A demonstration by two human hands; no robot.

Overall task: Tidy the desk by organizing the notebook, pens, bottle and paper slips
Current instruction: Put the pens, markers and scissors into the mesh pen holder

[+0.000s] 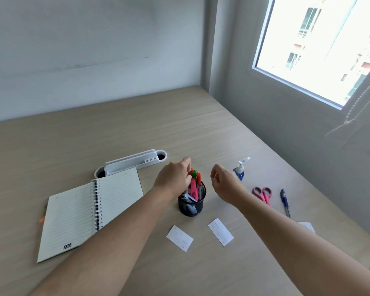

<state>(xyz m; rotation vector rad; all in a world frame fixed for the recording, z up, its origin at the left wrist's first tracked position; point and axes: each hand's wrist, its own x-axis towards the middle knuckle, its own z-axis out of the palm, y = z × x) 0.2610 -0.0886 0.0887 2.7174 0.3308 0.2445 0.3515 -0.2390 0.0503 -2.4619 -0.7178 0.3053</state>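
Observation:
An open spiral notebook point(90, 212) lies at the left of the desk. A black mesh pen cup point(191, 205) stands in the middle with several coloured markers point(195, 182) in it. My left hand point(174, 177) reaches over the cup, its fingers touching the marker tops. My right hand point(224, 182) hovers just right of the cup, fingers curled and apart, holding nothing. Behind it stands a small blue pump bottle point(240, 168). Two white paper slips point(179, 238) point(220, 231) lie in front of the cup, a third point(307, 226) at the right. A blue pen point(285, 201) lies at the right.
A white desk organiser point(135, 162) sits behind the notebook. Pink-handled scissors point(263, 194) lie between the bottle and the blue pen. Something orange point(41, 220) pokes out from under the notebook's left edge. Walls close the desk at the back and right, with a window.

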